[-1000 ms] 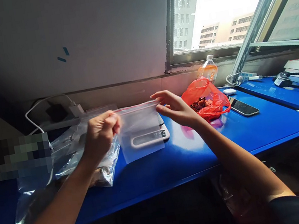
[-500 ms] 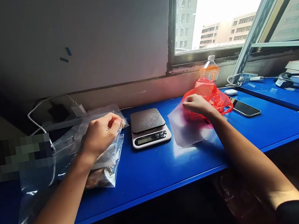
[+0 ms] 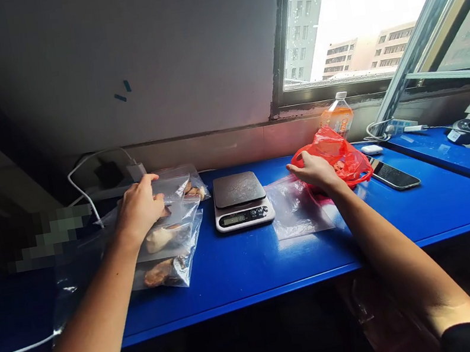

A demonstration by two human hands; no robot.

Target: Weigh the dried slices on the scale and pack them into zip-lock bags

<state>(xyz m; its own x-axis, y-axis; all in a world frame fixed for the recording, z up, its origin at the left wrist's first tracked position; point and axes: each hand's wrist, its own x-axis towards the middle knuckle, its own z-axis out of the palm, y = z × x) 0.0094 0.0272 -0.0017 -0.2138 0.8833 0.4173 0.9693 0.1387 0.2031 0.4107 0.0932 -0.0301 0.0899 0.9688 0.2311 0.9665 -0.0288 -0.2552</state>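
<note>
My left hand is over a row of clear zip bags on the left, thumb and forefinger apart. Brownish, lumpy pieces show inside the front bag, and a paler lump fills the bag behind it. Farther back lies another bag with small tan pieces. At the left rim of a red plastic bag is my right hand, thumb and forefinger apart; its other fingers are hidden. A flat clear bag lies below that hand. Between my hands stands a digital kitchen scale, its platform bare.
A bottle of orange drink stands against the wall behind the red bag. To the right lie a phone and a small white case. White cables run along the left. The blue table has a front edge.
My left thumb and forefinger have parted and moved off the back bag. Under my right hand, the clear bag has dropped flat, and that hand is at the red bag's rim. The view has shifted slightly.
</note>
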